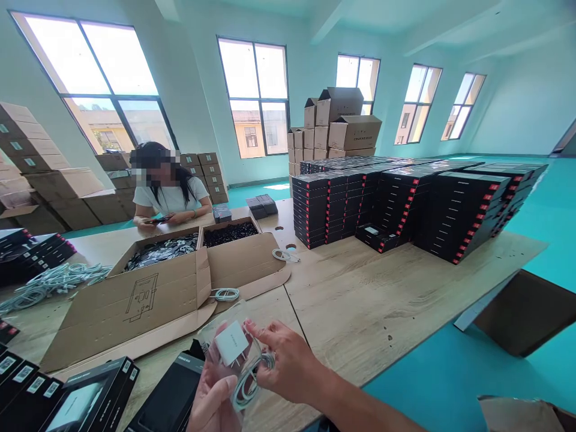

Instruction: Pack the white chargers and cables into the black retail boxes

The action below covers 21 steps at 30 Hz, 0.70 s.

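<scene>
A white power adapter [233, 343] with metal prongs lies in or against a clear plastic bag [215, 324], low in the middle of the view. Underneath, my left hand [207, 393] is closed around the bag, its thumb near the prongs. My right hand [288, 360] curls in from the right. Its thumb and fingers grip a coiled white cable [246, 384], while the index fingertip presses by the bag's edge close to the adapter. Whether the cable is inside the bag I cannot tell. Just left of my left hand is a black box [168, 393].
Open cartons [162, 255] hold many small dark pieces. Behind them a person [171, 186] sits handling a dark object. Tall stacks of black boxes [310, 210] stand back right, white cables [67, 279] at left. More black boxes [103, 390] fill the near left corner.
</scene>
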Tool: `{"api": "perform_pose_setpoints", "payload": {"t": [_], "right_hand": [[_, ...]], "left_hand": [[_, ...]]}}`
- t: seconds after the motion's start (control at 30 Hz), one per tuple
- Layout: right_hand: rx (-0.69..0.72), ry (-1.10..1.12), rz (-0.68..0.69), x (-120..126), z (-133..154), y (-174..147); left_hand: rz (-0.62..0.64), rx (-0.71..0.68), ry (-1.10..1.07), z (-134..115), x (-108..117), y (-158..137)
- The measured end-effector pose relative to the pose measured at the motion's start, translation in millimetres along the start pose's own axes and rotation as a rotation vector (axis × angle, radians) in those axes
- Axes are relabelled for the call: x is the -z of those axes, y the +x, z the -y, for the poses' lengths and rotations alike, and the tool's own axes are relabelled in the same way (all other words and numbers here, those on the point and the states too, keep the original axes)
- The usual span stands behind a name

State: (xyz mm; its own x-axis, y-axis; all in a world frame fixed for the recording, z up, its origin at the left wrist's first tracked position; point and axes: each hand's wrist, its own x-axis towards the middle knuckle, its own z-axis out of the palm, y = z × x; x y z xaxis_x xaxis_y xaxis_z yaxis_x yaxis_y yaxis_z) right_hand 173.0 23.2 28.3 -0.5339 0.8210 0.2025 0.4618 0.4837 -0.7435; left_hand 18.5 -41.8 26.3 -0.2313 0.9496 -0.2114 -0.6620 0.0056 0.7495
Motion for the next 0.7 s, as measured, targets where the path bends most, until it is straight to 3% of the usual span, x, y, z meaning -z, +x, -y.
{"api": "perform_pose_setpoints", "payload": {"t": [0.43,0.7], "right_hand": [[0.140,0.079,-0.045,-16,-21,3],[0.257,-0.094,-0.189,-34,-33,1]], "left_hand": [[-0.026,0.087,-0.054,6,15,-1],[-0.053,0.030,-0.006,12,1,-6]]}}
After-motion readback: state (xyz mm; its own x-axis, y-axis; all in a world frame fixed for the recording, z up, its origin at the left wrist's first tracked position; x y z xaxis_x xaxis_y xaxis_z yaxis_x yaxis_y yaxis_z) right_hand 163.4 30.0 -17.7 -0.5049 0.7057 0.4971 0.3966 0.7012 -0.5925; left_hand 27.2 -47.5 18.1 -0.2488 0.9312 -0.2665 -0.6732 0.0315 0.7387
